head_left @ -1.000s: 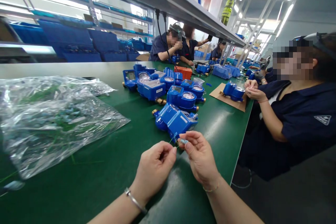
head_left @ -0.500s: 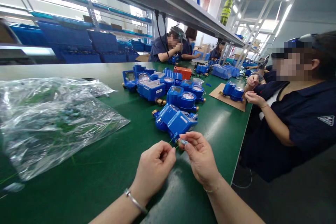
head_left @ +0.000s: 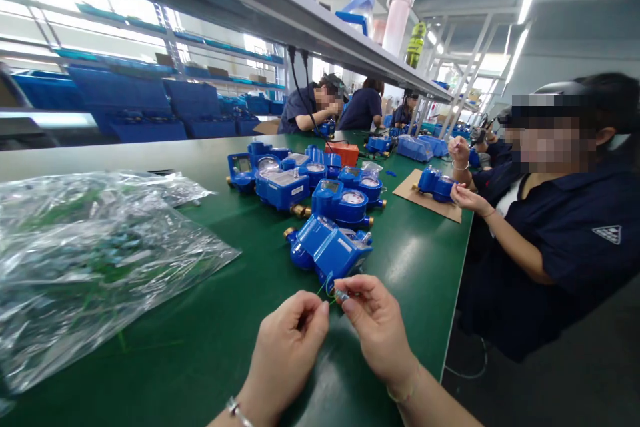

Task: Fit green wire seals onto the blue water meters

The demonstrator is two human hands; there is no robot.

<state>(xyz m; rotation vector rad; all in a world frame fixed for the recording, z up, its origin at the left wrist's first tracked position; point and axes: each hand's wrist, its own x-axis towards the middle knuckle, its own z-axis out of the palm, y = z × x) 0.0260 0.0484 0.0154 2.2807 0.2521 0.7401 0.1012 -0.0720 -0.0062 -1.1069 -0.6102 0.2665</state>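
Note:
My left hand [head_left: 286, 347] is closed in a pinch on a thin green wire [head_left: 323, 285] at the near end of a blue water meter [head_left: 327, 243]. In my right hand [head_left: 379, 323], thumb and fingers grip a small, pale translucent seal [head_left: 342, 295], right by the wire. The wire loops close to the meter's near end; its exact path there is too small to follow. This meter lies tilted on the green table, with a brass threaded end pointing left. Just beyond it sits another blue water meter [head_left: 345, 201] with a round dial.
Several more meters [head_left: 283, 188] crowd the table behind. A clear plastic bag [head_left: 165, 267] of bluish pieces and green wires lies left. On the right, a co-worker [head_left: 540, 213] handles a meter on cardboard [head_left: 453, 212]. An overhead shelf [head_left: 280, 20] carries bottles.
The view has tilted up slightly, so the table things appear lower. Both my hands keep their pinches near the meter. The co-worker's hand has moved to the meter on the cardboard.

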